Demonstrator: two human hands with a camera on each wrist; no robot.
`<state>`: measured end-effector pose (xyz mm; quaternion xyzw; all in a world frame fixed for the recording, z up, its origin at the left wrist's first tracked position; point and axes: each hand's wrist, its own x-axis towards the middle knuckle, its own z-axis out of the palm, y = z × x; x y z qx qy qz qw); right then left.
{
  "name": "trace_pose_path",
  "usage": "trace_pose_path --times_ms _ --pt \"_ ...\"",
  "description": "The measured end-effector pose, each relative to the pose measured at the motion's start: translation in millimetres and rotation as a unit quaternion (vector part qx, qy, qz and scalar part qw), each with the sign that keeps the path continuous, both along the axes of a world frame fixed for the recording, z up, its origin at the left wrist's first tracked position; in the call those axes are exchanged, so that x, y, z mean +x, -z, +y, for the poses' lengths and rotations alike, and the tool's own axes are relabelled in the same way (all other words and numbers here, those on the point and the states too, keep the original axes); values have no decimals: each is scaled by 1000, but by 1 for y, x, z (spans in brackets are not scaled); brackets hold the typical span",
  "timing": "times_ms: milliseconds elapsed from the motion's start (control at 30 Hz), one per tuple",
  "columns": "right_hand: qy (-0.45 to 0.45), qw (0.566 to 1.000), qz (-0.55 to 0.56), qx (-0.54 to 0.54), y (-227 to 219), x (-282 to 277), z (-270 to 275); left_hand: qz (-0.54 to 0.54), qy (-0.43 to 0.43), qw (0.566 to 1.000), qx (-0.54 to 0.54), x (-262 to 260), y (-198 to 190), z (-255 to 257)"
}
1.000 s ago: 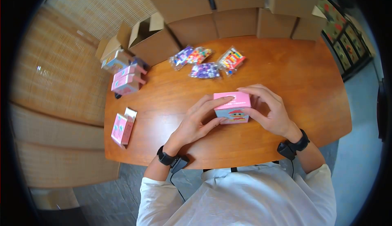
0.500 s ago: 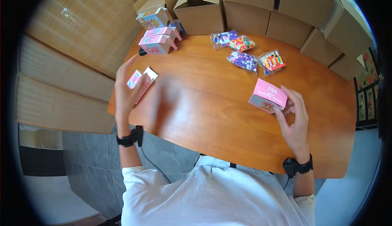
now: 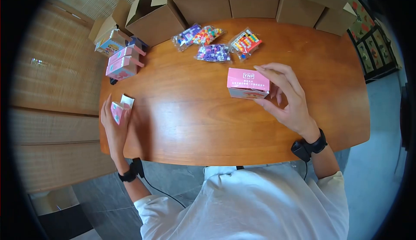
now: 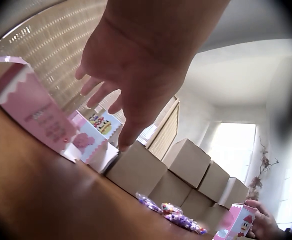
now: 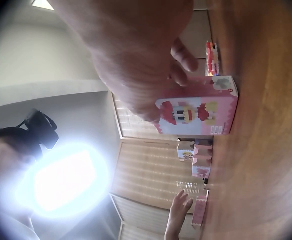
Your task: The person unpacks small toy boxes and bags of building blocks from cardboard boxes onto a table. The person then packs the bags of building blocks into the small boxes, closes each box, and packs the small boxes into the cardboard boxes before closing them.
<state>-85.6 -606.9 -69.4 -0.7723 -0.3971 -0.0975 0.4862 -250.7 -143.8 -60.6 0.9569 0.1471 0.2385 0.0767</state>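
Observation:
At the table's left edge, the left hand [image 3: 113, 129] reaches around a narrow pink box [image 3: 116, 112] with its flap out. In the left wrist view, this hand [image 4: 136, 75] has its fingers extended beside the pink box [image 4: 38, 112]; no firm hold shows. Near the table's middle, the right hand [image 3: 289, 101] grips the right end of a closed-looking pink box [image 3: 248, 80], fingers at the top and thumb at the near side. The right wrist view shows a picture of a block figure on that box [image 5: 193, 112], partly behind the hand [image 5: 141, 65].
Several clear bags of coloured beads or small blocks [image 3: 213, 53] lie beyond the right hand's box. More pink boxes [image 3: 122, 68] stand at the back left, near an open carton [image 3: 158, 25]. Brown cartons [image 3: 253, 2] line the table's [image 3: 195, 123] far edge.
The left hand has left the box in the middle and moved across to the box at the left edge. The right hand keeps its grip. The head view has shifted.

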Motion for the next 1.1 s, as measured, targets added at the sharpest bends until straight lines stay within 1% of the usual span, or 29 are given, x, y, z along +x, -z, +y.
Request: trace_pose_path --times_ms 33,133,200,233,267,300,333,367,433,500,567,633,667,733,767,833,1000,1067,1100 --pt "-3 1000 -1 1 2 1 -1 -1 -3 1000 1 8 -9 -11" --pt "-5 999 -21 32 6 1 -2 -29 131 985 -106 37 -37 -67" --pt "12 995 62 77 4 -3 -1 3 211 964 -163 51 -37 -104" --pt "13 995 63 75 6 -4 1 16 235 954 -185 59 -38 -126" --pt "6 984 108 141 9 -5 2 16 280 944 -174 68 -37 -147" --pt "-1 967 151 205 11 -6 3 25 315 927 -200 78 -38 -168" --pt "-1 968 151 202 11 -7 2 32 351 908 -225 87 -38 -185" --pt "1 965 169 200 11 -6 1 30 352 908 -226 96 -35 -197" --pt "7 963 185 197 10 -5 -1 46 389 887 -244 110 -31 -213" --pt "-11 963 206 171 9 -5 -2 63 403 878 -251 119 -25 -218" --pt "-4 958 231 169 4 -8 -3 88 409 872 -254 119 -22 -221" --pt "-24 939 275 206 5 -9 -3 86 406 874 -253 117 -20 -225" --pt "-23 938 276 209 5 -10 -4 79 402 877 -251 116 -21 -226" --pt "-49 916 335 213 5 -9 -6 78 402 878 -249 115 -22 -231" --pt "-47 916 335 214 6 -8 -6 74 401 878 -249 116 -22 -233" --pt "-73 921 314 219 10 -6 -7 70 403 880 -240 117 -19 -233" --pt "-51 909 335 242 0 -13 -2 71 398 891 -205 116 -14 -229" --pt "-52 906 337 250 -2 -10 0 49 397 907 -131 116 -12 -229" --pt "-47 936 282 206 0 -9 -1 46 396 908 -132 116 -13 -229"
